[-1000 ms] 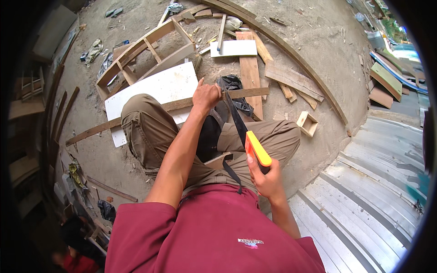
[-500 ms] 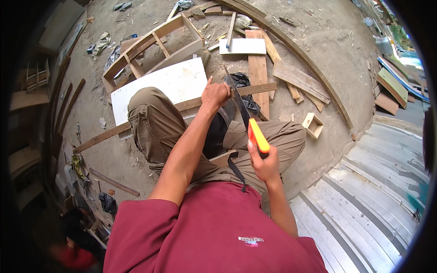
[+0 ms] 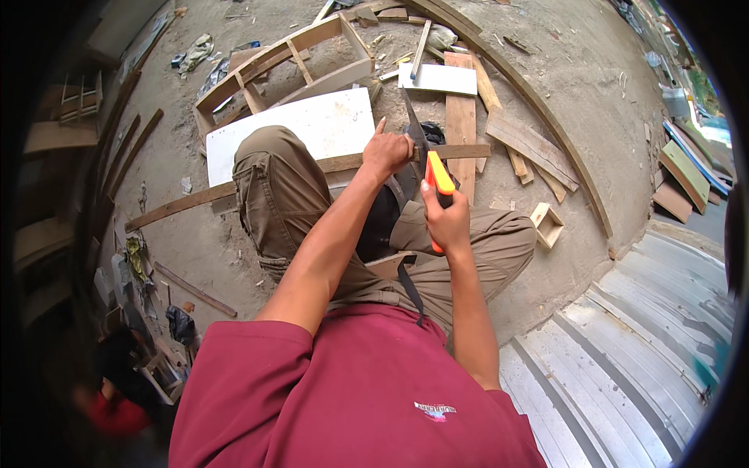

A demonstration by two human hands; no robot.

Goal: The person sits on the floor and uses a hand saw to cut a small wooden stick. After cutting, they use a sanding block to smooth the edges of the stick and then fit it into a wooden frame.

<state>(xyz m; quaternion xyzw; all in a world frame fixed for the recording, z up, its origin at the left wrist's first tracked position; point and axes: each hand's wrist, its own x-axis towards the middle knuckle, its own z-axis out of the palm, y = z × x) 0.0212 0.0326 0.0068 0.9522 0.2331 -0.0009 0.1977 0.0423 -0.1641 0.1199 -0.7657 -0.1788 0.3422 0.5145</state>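
Observation:
A long narrow wooden strip runs crosswise in front of me, over my bent legs. My left hand is closed around it near its right end, with the index finger pointing forward. In my right hand is the handle, yellow and orange with a black part, of a handsaw. Its dark blade points away from me and crosses the strip just right of my left hand. The blade's cutting edge against the wood is too small to make out.
Beyond my left knee lie a white board and a wooden frame with dividers. Loose planks and a small wooden box are on the right. Corrugated metal sheeting covers the lower right. A person's red garment shows lower left.
My right hand has pushed the saw forward, away from my body, so the handle is now close to the strip. My left hand keeps its grip on the wood. The view has shifted slightly.

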